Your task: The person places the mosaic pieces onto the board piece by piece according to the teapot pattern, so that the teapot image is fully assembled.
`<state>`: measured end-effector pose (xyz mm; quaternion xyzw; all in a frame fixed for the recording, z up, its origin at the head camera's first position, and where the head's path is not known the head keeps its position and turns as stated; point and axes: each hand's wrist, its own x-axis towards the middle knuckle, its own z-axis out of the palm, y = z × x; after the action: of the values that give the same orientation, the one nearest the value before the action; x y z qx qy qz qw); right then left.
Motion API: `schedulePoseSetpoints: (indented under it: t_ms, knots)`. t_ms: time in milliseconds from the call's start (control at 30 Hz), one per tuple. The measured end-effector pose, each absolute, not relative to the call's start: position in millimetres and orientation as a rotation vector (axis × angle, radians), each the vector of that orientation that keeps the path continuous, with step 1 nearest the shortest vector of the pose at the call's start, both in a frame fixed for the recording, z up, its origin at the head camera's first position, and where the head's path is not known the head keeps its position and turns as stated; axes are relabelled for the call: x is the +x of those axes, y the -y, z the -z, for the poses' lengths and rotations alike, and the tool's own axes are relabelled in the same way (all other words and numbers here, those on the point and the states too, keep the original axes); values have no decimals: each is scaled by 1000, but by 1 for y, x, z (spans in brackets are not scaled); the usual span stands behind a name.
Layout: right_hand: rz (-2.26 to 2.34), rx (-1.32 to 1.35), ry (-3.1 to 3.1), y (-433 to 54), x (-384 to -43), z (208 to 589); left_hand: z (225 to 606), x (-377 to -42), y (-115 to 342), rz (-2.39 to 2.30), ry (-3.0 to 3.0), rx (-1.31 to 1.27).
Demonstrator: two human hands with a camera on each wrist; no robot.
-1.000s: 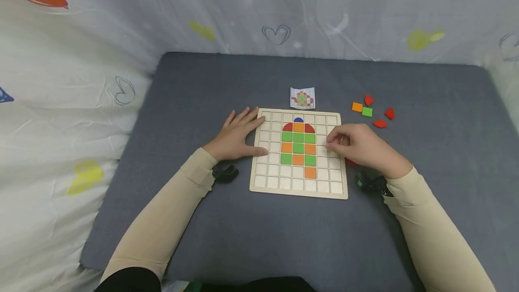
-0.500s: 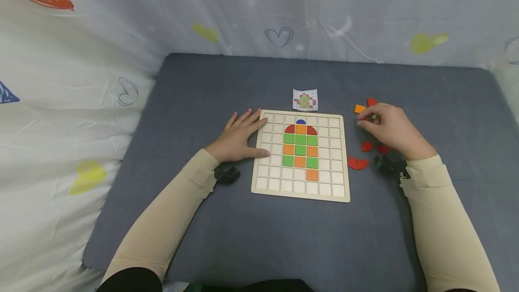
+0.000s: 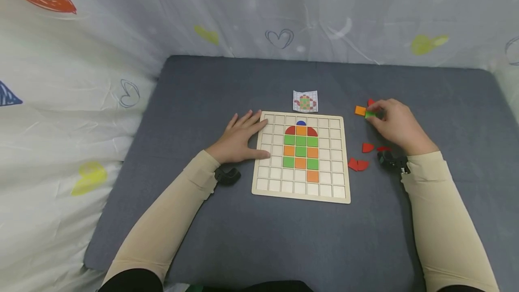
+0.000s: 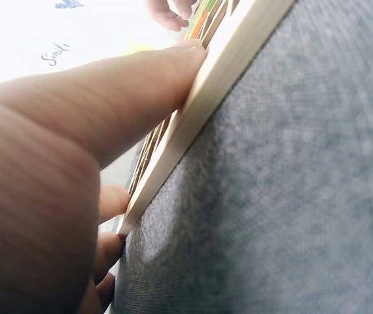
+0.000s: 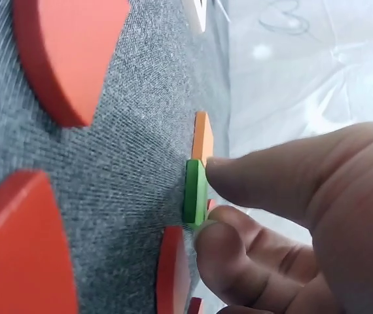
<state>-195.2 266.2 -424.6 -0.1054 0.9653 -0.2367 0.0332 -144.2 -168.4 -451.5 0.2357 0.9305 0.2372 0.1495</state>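
My left hand (image 3: 239,139) rests with spread, straight fingers on the left edge of a wooden grid board (image 3: 263,185). Its thumb (image 4: 141,85) lies over the rim in the left wrist view. Green, orange, red and blue pieces fill cells in the middle of the board. At the right, my right hand (image 3: 395,123) pinches a green square tile (image 5: 192,191) between thumb and fingers, low at the tabletop. An orange square tile (image 3: 360,110) lies against the green one. A red piece (image 3: 371,102) behind them is partly hidden by the fingers.
Several red rounded pieces (image 3: 367,148) lie between the board and my right wrist. A small printed pattern card (image 3: 305,102) lies behind the board on the grey table (image 3: 227,238). A white printed curtain (image 3: 243,8) hangs behind the table.
My right hand has moved from the board's right side, away and to the right, to the green tile, and its fingers have closed on it. The left hand stays on the board.
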Motion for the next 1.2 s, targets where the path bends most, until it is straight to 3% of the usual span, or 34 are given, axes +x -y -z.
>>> schedulePoseSetpoints:
  t_ms: [700,1200]
  knots:
    - [704,-176,-2859,-265,-188,420,451,-144,169,-684,-2675,686]
    - [738,-281,-2753,-243,-171,400,451,-145,169,-671,-2677,681]
